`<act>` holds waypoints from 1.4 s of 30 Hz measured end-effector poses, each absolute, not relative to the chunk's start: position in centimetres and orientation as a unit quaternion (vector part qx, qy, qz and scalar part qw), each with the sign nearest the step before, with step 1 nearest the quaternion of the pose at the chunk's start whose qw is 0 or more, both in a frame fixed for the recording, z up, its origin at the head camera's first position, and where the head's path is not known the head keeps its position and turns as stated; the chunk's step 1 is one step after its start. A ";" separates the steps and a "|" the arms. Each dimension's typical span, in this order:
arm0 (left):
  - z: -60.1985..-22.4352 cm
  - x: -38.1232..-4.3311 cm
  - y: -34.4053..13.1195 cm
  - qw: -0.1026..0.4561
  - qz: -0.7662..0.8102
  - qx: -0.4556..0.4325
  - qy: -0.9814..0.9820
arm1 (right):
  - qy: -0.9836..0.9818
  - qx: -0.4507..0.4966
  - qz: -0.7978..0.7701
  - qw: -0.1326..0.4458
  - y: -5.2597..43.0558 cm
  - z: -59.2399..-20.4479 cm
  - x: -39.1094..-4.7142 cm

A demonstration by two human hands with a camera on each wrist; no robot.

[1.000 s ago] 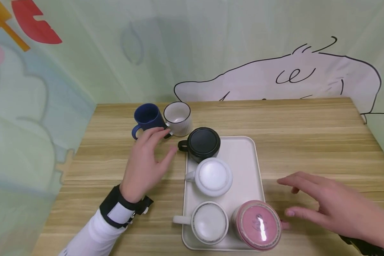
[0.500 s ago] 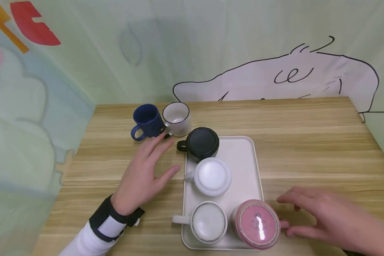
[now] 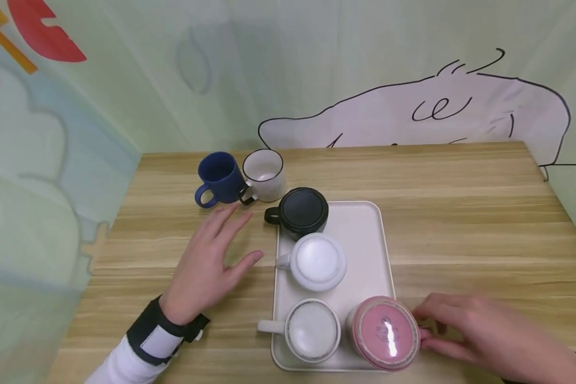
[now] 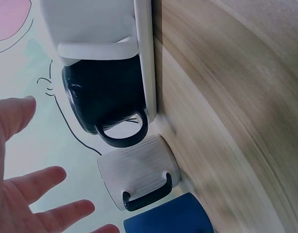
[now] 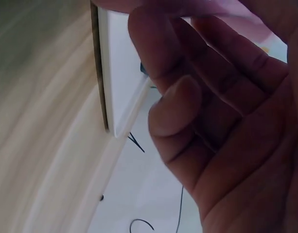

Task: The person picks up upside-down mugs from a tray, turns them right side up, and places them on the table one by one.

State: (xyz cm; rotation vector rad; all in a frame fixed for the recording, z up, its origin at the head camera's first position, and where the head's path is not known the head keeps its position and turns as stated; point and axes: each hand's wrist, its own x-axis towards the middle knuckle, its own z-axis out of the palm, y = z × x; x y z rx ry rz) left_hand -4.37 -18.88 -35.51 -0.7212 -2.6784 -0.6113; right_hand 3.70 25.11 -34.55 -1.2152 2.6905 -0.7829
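A pink mug (image 3: 386, 333) stands upside down at the near right corner of a white tray (image 3: 365, 229). Its handle points right, where my right hand (image 3: 480, 325) pinches it between thumb and curled fingers. In the right wrist view, the curled right hand (image 5: 226, 107) hides most of the mug. My left hand (image 3: 201, 266) hovers left of the tray with fingers spread and holds nothing. Closest to its fingertips are a blue mug (image 3: 219, 176) and a white ribbed mug (image 3: 264, 175) with a black rim, both upright on the table.
Also upside down on the tray are a black mug (image 3: 303, 210), a white mug (image 3: 318, 261) and a whitish mug (image 3: 313, 329), handles pointing left. The wooden table (image 3: 475, 224) ends at a printed curtain (image 3: 345, 69) behind.
My right hand has moved left onto the pink mug's handle and curled its fingers there. The left hand has drawn back slightly from the upright mugs. The mugs have stayed put.
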 end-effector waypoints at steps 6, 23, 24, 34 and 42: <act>-35.4 -4.4 -18.9 0.150 -0.211 -0.251 -0.933 | 0.872 -0.404 -0.271 0.056 24.7 -34.9 3.9; -35.4 -4.3 -18.7 0.167 -0.226 -0.260 -0.924 | 0.860 -0.423 -0.284 -0.004 24.9 -35.2 3.5; -35.4 -4.3 -18.7 0.167 -0.227 -0.260 -0.923 | 0.855 -0.428 -0.291 -0.016 25.0 -35.2 3.4; -35.0 -4.1 -18.2 0.164 -0.235 -0.259 -0.922 | 0.850 -0.433 -0.284 -0.098 26.5 -34.8 1.7; -34.5 -4.5 -17.2 0.181 -0.266 -0.274 -0.906 | 0.880 -0.376 -0.262 -0.121 27.4 -33.4 0.1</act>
